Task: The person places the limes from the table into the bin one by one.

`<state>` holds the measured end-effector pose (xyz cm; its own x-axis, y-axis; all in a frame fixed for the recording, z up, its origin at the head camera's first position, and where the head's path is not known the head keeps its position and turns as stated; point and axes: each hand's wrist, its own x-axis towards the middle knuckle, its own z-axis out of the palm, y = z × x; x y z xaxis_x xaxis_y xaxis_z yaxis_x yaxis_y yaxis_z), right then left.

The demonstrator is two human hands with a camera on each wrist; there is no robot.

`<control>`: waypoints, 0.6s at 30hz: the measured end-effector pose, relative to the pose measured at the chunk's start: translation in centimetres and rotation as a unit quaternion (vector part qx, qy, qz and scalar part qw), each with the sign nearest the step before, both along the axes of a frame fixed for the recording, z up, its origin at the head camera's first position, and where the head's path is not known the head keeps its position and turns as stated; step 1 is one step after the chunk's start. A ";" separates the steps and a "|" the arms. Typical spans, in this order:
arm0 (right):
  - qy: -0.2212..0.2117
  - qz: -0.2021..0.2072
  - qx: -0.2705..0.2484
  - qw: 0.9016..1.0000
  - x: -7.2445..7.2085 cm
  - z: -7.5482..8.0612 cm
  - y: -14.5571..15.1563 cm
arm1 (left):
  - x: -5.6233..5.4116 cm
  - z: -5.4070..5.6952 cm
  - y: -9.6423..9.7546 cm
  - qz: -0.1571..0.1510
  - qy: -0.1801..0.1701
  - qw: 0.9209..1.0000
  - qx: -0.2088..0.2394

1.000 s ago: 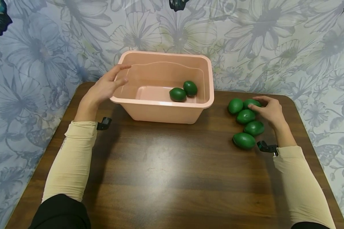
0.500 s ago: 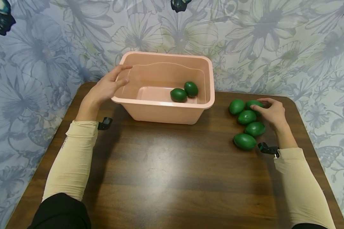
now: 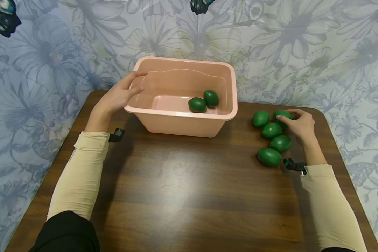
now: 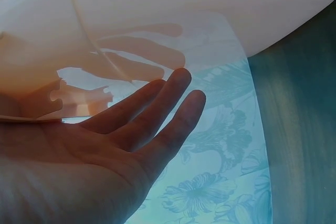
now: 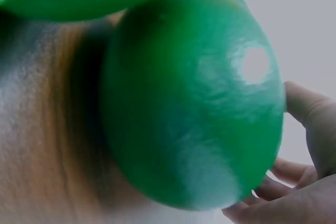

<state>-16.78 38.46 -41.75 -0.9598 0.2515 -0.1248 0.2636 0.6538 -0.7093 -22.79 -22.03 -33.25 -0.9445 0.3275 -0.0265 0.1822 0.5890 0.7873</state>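
Note:
In the head view, my right hand pinches a glossy green lime-shaped fruit between thumb and fingers, at the back of a cluster of the same fruits. Beside it lie a green fruit to the left and another in front. A large green fruit fills the right wrist view, with fingertips beyond its right side. My left hand rests at the left rim of a peach plastic tub, thumb and index finger over the rim. Its other fingers extend straight along the outer wall in the left wrist view.
Two green fruits lie inside the tub, toward its right end. Nearer me on the brown wooden table sit two more, a front fruit and one beside it. A flower-patterned wall stands close behind.
The fruit in my right hand has shifted slightly right, away from the left one of the cluster. The left hand and the tub keep their places; the head view has moved a little.

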 end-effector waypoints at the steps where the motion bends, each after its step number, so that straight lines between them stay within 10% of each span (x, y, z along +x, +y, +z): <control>1: 0.016 -0.009 0.006 1.000 0.1 0.1 -0.1 | 0.0 0.0 0.1 -0.001 -0.001 1.000 0.000; 18: 0.194 0.026 -0.018 0.980 1.0 5.5 -6.5 | -0.2 0.1 0.3 -0.009 0.006 1.000 0.007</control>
<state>-15.80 32.00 -36.26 -0.9478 0.2035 0.2453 -0.0641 0.6322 -0.7721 -22.95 -21.70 -33.17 -0.9388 0.3444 -0.0108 0.2019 0.5752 0.7927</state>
